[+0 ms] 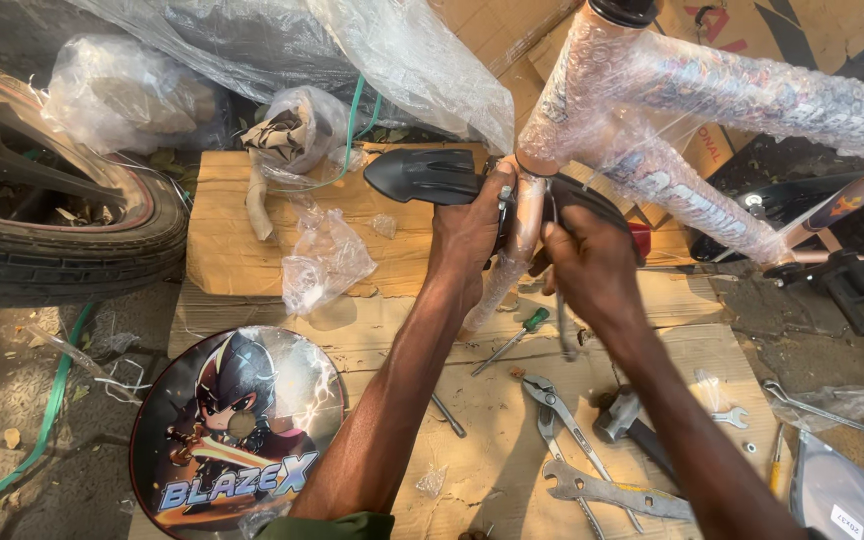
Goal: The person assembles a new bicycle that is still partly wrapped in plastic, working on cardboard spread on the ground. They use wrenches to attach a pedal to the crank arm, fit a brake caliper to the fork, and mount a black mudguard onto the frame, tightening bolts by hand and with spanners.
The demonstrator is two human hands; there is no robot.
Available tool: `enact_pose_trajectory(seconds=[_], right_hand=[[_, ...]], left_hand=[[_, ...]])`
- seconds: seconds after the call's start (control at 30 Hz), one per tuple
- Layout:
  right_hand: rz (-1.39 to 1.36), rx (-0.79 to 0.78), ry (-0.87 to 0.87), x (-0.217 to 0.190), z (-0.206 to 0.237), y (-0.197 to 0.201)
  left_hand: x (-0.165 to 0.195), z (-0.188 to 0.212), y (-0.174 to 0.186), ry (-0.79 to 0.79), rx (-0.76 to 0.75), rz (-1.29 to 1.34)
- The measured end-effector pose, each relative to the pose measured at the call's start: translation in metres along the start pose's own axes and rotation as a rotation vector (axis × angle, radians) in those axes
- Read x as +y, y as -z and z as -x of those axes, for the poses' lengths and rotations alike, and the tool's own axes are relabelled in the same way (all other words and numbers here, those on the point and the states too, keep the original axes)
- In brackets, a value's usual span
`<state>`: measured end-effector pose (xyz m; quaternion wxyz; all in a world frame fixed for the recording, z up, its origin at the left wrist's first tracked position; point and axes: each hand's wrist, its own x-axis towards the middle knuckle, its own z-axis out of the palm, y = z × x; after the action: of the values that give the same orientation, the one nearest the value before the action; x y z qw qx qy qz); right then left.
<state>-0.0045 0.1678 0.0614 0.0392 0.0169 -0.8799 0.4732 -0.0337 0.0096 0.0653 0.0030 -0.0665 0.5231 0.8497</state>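
A black mudguard (430, 176) is held against the fork (520, 235) of a film-wrapped bicycle frame (672, 120), just above a sheet of cardboard (252, 200). The mudguard's broad end juts out to the left of the fork, beyond the knuckles of the left hand (467, 235), which is closed around fork and mudguard together. The right hand (592, 265) is clenched on the other side of the fork, where the mudguard's rear part curves away; what its fingers pinch cannot be told. Both forearms are stretched up from the lower edge of the view, the left nearly straight, the right angled in from the lower right, wrists bent slightly inward so that the two hands meet at the fork.

Tools are laid on the cardboard below the fork: one green-handled screwdriver (517, 338), one pair of pliers (562, 420), one hammer (627, 420), and two spanners, a large one (612, 492) and a small one (727, 415). One round printed disc (237, 430) showing a cartoon figure is seen to the lower left of the fork, and one tyre (62, 240) lies far to the left. Crumpled clear plastic (324, 262) is scattered between tyre and fork.
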Motion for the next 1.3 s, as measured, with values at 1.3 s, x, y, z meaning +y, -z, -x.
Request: enact_pose_trajectory(seconds=[1.3], right_hand=[[0.147,0.249,0.258,0.003,0.015,-0.026]], left_hand=[[-0.004,-0.001,0.001,0.031,0.035,-0.021]])
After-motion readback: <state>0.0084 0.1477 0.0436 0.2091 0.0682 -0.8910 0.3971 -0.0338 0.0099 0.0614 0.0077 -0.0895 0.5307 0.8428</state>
